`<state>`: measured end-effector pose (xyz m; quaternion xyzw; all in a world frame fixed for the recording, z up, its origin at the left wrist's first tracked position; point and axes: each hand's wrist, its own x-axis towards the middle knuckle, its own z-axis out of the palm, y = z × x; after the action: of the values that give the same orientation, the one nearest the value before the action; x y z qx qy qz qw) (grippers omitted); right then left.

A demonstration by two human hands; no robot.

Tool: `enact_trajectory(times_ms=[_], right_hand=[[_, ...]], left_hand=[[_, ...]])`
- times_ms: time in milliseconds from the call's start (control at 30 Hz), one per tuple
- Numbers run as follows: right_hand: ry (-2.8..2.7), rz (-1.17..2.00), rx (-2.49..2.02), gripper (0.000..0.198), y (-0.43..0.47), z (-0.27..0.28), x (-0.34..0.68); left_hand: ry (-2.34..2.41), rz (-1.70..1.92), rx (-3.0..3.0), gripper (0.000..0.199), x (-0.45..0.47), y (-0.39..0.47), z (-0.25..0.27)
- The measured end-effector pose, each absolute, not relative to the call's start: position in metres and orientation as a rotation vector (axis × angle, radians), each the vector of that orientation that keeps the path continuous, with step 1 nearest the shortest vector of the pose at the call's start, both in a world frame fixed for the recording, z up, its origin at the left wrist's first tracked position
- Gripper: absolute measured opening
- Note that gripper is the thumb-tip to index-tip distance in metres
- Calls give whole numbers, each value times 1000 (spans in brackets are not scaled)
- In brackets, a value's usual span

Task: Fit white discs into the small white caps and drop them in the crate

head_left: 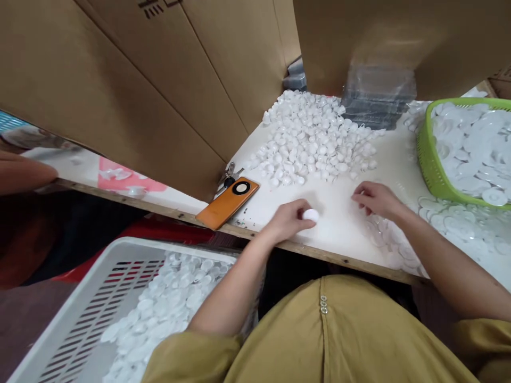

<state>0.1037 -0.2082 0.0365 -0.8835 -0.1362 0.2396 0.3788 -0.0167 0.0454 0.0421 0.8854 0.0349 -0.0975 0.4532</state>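
My left hand [289, 219] is closed on a small white round cap [310, 215], gripped between thumb and fingers just above the table's front edge. To its right, my right hand [373, 198] hovers over the white tabletop, fingers loosely bent and apart, with nothing visible in them. Beyond both hands spreads a large heap of small white plastic pieces [315, 138], some with little loops. Below my right hand and forearm lie several flat clear-white discs [393, 242], partly hidden by the arm.
A green basket [429, 154] of white discs stands at right. An orange phone [223, 207] and keys [230, 171] lie by tall cardboard [159, 96]. A white crate [91, 282] of white pieces sits below left. Clear plastic packs [375, 101] stand behind. Another person's arm [24, 173] shows left.
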Motion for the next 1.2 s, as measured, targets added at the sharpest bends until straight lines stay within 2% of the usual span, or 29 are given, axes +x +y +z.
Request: enact_trajectory(times_ms=[100, 233, 367, 467, 600, 733, 833, 1000, 1200], right_hand=[[-306, 331, -2560, 7, -248, 37, 115], [-448, 294, -2695, 14, -272, 21, 121], [-611, 259, -2810, 19, -268, 10, 118], [-712, 318, -2789, 14, -264, 13, 116], [-770, 320, -2807, 26, -261, 15, 107], [-833, 314, -2836, 25, -260, 11, 99], [-894, 275, -2805, 23, -261, 9, 98], [-906, 172, -2677, 37, -263, 4, 102], [-919, 84, -2607, 35, -260, -10, 112]], left_hand=[[294, -331, 2317, 37, -89, 119, 63], [821, -636, 2531, 35, -198, 217, 64], [1105, -559, 2568, 34, -239, 235, 56], [950, -273, 2613, 41, -196, 194, 56], [464, 137, 2577, 30, -87, 107, 48], [23, 267, 2615, 27, 15, 30, 29], [-13, 263, 2797, 29, 67, -3, 19], [65, 170, 2973, 17, 90, -18, 10], [-199, 137, 2976, 33, 59, -24, -8]])
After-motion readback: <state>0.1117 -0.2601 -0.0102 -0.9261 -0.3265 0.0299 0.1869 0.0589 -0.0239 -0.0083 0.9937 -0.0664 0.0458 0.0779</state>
